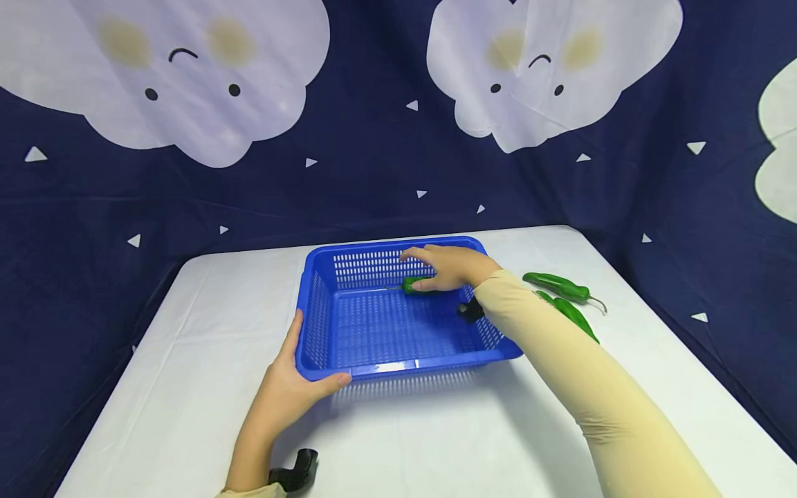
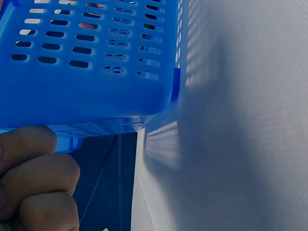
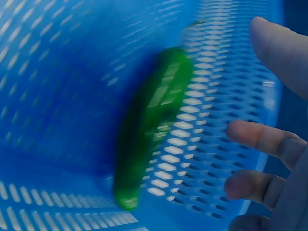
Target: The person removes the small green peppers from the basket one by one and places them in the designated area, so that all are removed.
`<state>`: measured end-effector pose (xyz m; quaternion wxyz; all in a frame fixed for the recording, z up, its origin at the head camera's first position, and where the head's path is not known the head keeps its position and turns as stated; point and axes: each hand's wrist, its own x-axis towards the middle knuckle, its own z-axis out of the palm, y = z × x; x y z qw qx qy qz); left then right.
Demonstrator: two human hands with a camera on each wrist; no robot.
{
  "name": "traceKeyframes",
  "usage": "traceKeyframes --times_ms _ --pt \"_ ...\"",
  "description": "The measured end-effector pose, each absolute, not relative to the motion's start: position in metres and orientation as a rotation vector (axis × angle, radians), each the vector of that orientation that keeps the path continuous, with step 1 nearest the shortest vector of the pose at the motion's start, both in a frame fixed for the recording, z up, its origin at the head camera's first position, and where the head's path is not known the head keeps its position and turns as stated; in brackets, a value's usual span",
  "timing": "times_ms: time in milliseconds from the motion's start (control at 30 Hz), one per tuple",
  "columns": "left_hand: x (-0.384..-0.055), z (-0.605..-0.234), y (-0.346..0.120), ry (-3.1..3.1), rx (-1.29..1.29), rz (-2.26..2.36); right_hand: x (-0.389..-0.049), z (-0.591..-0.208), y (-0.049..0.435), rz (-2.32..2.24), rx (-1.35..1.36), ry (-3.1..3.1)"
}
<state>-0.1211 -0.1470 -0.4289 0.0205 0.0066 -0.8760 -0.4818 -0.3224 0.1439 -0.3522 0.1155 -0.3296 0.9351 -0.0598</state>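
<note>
A blue plastic basket [image 1: 398, 363] with slotted walls sits on the white table. My left hand [image 1: 291, 384] holds its near left corner, thumb over the front rim and fingers along the left side. In the left wrist view, the curled fingers [image 2: 45, 168] lie by the basket's rim. Inside the basket, a green pepper [image 3: 151, 120] lies along the far wall, its thin stem toward the left. Over that pepper hovers my right hand [image 1: 457, 266], fingers spread; the right wrist view shows them apart from it.
On the table to the right of the basket are a long green pepper [image 1: 557, 284] with a curved stem and more green peppers [image 1: 575, 318], partly behind my right sleeve [image 1: 560, 366]. A dark blue cloth [image 1: 373, 194] with clouds hangs behind the table [image 1: 187, 387].
</note>
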Motion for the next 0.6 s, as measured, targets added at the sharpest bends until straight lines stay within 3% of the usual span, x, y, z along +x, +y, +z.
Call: traceKeyframes --times_ms 600 --pt "-0.124 -0.429 -0.146 -2.711 0.004 -1.514 -0.317 -0.374 0.136 0.119 -0.75 2.679"
